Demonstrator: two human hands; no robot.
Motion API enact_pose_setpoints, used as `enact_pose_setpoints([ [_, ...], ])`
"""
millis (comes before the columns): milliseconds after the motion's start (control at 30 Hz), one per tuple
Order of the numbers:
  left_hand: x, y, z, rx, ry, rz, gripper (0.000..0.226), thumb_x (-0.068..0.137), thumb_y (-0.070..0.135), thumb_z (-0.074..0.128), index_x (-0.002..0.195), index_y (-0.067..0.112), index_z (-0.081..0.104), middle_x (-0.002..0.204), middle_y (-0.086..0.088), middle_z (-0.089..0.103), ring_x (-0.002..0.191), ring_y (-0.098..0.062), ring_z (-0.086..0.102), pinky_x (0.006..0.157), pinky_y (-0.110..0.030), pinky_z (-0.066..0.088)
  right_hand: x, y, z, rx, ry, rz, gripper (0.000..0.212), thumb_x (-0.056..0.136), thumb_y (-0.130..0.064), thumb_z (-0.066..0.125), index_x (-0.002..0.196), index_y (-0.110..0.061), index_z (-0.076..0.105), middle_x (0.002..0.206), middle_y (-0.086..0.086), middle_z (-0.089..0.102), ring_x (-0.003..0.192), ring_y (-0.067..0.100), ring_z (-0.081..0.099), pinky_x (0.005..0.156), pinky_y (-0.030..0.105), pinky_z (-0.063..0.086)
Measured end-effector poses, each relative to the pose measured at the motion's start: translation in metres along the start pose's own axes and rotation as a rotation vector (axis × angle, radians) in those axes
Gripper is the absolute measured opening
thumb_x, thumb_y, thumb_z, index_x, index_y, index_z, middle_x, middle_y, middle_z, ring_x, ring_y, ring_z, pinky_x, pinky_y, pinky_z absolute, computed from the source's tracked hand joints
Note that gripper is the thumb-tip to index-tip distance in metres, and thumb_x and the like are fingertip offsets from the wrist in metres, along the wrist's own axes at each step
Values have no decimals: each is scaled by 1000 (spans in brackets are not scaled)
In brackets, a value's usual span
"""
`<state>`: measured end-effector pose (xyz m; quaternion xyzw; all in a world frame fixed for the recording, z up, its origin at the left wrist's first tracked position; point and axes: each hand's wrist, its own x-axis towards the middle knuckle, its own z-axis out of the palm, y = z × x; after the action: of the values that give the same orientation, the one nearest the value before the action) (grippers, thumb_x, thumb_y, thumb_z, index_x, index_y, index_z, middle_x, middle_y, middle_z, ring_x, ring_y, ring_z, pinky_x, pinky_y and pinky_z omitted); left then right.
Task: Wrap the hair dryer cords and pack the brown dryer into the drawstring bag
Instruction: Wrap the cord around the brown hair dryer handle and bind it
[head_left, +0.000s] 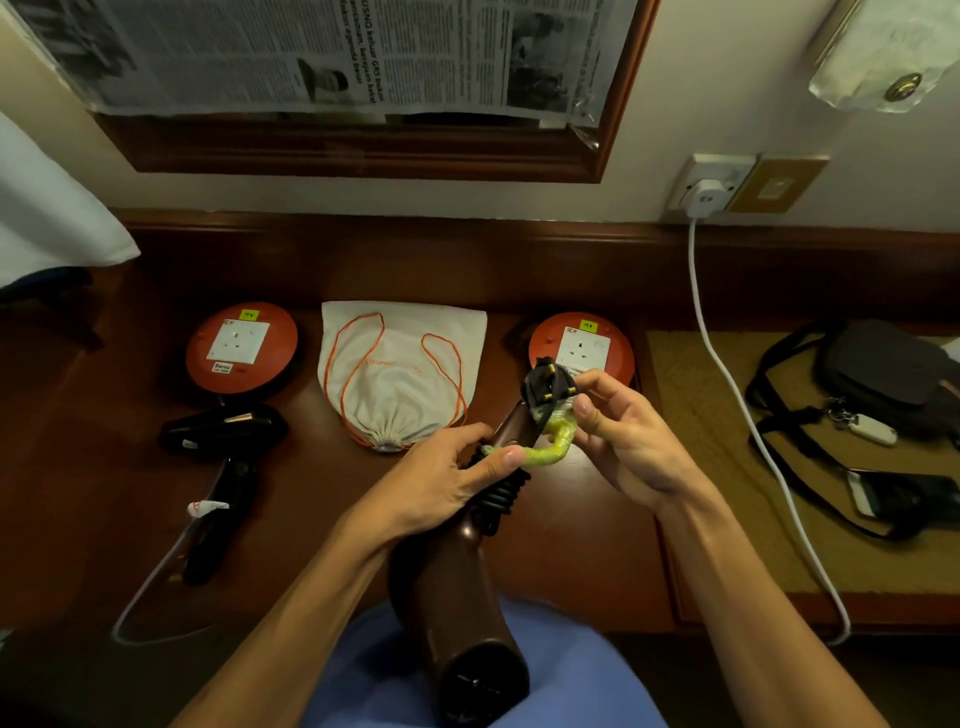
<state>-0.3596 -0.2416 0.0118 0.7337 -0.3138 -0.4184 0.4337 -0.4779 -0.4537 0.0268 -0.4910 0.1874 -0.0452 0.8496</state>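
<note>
Brown dryer (457, 582) lies lengthwise away from the person, its round air end low over the lap at the bench's near edge and its slim handle pointing up toward the far edge, where the drawstring bag (402, 369) rests flat against the back rail, its gathered, closed mouth toward the person. The bag sits just beyond the handle tip and a little to its left, so the dryer's long axis already points roughly at it. A black dryer (223, 457) lies toward the bench's left side, well apart, between an orange socket reel (241, 345) and the near edge. The left hand (447, 483) has its grip curled round the brown dryer's handle over the coiled black cord (501, 499), thumb pressing the wraps. The right hand (618, 431) pinches a yellow-green tie (556, 447) beside the black plug (548, 387), which stands just above the handle tip. Judging by this, the cord is nearly secured; the left hand, nearer the bag, will probably have to open its mouth next.
</note>
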Motion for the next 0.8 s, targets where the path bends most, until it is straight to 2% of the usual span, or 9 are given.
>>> enact_pose_setpoints([
  [67, 4, 3, -1, 25, 2, 2, 72, 79, 88, 54, 113, 25, 66, 104, -8, 71, 99, -24, 71, 88, -49, 58, 3, 5, 7, 29, 38, 4, 21, 90, -14, 60, 109, -7, 63, 95, 7, 72, 89, 20, 72, 81, 30, 62],
  [133, 9, 4, -6, 75, -15, -10, 74, 79, 86, 55, 113, 20, 61, 102, -6, 68, 95, -10, 68, 81, -29, 52, 6, 9, 15, 15, 74, 12, 32, 94, -20, 57, 120, -1, 61, 100, 10, 70, 97, 24, 70, 89, 39, 58],
  [167, 11, 5, -8, 90, -48, -30, 72, 78, 85, 57, 111, 20, 59, 99, -2, 67, 90, -5, 66, 79, -26, 50, 7, 11, 18, 20, 92, 22, 38, 97, -23, 55, 124, 3, 60, 104, 14, 69, 101, 27, 68, 96, 44, 55],
  [267, 20, 7, -10, 46, -136, -88, 74, 75, 80, 69, 124, 25, 59, 108, 1, 73, 102, -13, 71, 96, -40, 57, 8, 12, 16, 90, 148, 37, 46, 103, -24, 49, 127, 14, 55, 116, 24, 61, 114, 36, 60, 105, 50, 49],
  [333, 31, 5, -11, 23, -137, -97, 66, 80, 69, 74, 127, 24, 59, 110, 1, 74, 103, -16, 72, 99, -45, 57, 7, 9, 9, 90, 141, 35, 40, 105, -21, 48, 126, 12, 58, 114, 24, 65, 113, 37, 62, 107, 53, 48],
  [400, 44, 6, -13, 61, -152, -104, 56, 86, 57, 76, 123, 18, 60, 108, -4, 74, 101, -20, 73, 97, -47, 58, 7, 8, 2, 43, 147, 16, 30, 106, -15, 47, 122, 5, 62, 105, 16, 70, 107, 32, 67, 108, 56, 46],
  [533, 67, 7, -12, 114, -180, -145, 44, 92, 36, 77, 119, 8, 56, 93, -5, 72, 78, -14, 73, 81, -40, 61, 11, 18, -12, -94, 252, -18, 35, 101, -7, 56, 136, -1, 58, 125, 24, 68, 114, 36, 68, 94, 44, 56],
  [700, 71, 8, 12, 276, -22, -114, 46, 76, 46, 86, 104, 24, 58, 87, 1, 72, 72, -20, 73, 69, -40, 61, 7, 30, -23, -95, 400, -51, 39, 96, -1, 63, 135, -3, 59, 124, 17, 70, 111, 29, 71, 84, 33, 60],
  [800, 72, 7, 25, 478, 58, -132, 47, 76, 54, 79, 102, 29, 49, 93, 3, 68, 82, -20, 70, 70, -40, 59, 9, 32, -14, -479, 504, -75, 53, 87, -22, 79, 136, -16, 60, 122, 2, 68, 114, 19, 65, 91, 27, 54],
])
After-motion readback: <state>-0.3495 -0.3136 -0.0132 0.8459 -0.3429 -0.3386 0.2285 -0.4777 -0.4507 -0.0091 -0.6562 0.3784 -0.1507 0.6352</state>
